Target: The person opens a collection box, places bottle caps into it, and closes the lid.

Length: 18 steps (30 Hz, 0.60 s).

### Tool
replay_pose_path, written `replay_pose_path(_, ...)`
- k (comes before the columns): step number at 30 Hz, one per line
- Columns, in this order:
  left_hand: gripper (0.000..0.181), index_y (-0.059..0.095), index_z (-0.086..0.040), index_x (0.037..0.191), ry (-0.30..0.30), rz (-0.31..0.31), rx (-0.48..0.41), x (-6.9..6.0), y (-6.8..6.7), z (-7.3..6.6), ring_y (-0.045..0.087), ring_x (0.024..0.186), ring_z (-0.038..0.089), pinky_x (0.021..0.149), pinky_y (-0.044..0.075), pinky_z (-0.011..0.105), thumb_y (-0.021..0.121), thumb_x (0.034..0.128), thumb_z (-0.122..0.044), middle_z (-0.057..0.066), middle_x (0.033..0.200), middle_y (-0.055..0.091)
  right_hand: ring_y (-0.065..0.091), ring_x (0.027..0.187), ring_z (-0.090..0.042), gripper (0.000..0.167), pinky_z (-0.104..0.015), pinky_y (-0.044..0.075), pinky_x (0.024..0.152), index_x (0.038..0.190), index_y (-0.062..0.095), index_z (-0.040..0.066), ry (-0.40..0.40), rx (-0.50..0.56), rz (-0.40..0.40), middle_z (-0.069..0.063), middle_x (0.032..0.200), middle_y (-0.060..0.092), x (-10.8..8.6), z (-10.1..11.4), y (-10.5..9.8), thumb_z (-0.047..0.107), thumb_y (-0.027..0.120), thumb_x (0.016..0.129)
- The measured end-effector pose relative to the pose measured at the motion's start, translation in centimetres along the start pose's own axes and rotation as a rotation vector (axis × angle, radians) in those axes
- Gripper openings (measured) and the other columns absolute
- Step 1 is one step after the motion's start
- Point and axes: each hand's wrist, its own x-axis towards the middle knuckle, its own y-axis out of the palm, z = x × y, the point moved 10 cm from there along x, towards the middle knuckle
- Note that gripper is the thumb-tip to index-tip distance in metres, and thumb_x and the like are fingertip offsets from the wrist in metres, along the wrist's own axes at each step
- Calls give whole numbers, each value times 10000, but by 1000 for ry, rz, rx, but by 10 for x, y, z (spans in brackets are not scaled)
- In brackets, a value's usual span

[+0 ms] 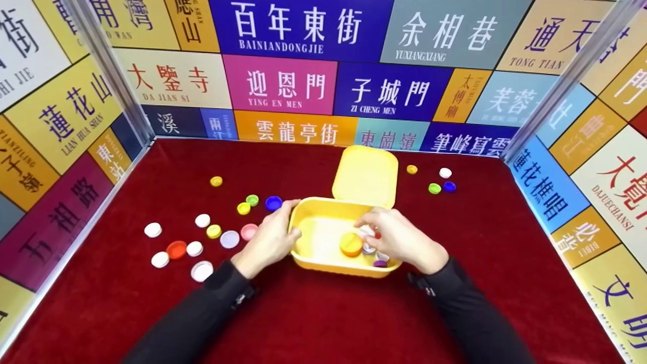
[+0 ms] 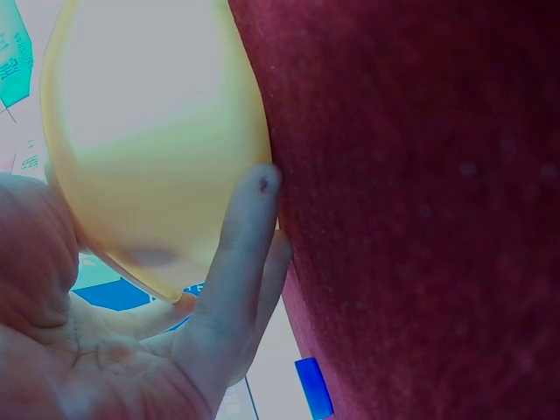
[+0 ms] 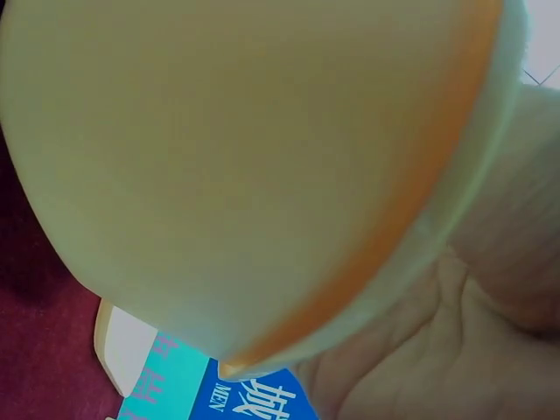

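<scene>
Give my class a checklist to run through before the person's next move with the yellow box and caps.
1. Box steadied: ok; the left hand grips the yellow box by its side.
2. Opening uncovered: ok; the yellow lid lies beyond the box.
3. Orange cap inside the box: ok.
4. Right hand out of the box: not ok; its fingers reach inside.
5. Cap in that hand: cannot tell; fingertips partly hidden.
6. All caps boxed: not ok; the red cap, among others, lies outside.

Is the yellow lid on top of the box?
No, the yellow lid lies behind the yellow box, whose open top shows caps inside.
</scene>
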Motion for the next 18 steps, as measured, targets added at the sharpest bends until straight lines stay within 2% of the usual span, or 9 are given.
replay_pose_path(4, 655, 531, -73, 1688, 2, 0, -1, -1, 0, 0, 766, 1331, 360, 1159, 647, 544, 704, 1057, -35, 192, 1589, 715, 706, 949, -305, 232, -385, 605, 842, 1250, 870, 32, -19, -9, -9, -126, 1072, 813, 0, 1, 0, 109, 886, 1032)
replay_pose_path(9, 646, 544, -56, 1674, 17, -11, -9, -1, -1, -2, 768, 1330, 366, 1166, 640, 552, 705, 1048, -30, 199, 1572, 724, 777, 1029, -371, 216, -471, 672, 916, 1244, 857, 6, -59, -10, -24, -160, 1132, 852, -1, 4, -4, 95, 858, 1047)
replay_pose_path(14, 641, 548, -62, 1668, 21, -13, -9, -1, -1, -2, 773, 1317, 366, 1151, 647, 553, 706, 1048, -27, 202, 1564, 728, 805, 1136, -389, 261, -521, 703, 993, 1296, 841, 8, -30, 10, -15, -181, 1252, 854, -1, 1, -7, 61, 845, 1040)
replay_pose_path(18, 647, 539, -60, 1676, 19, -7, -6, 0, -1, -2, 770, 1326, 372, 1158, 645, 554, 702, 1050, -27, 209, 1572, 722, 798, 1142, -398, 269, -529, 703, 999, 1305, 840, 12, -9, 24, -24, -191, 1266, 845, -2, -1, -10, 50, 835, 1039)
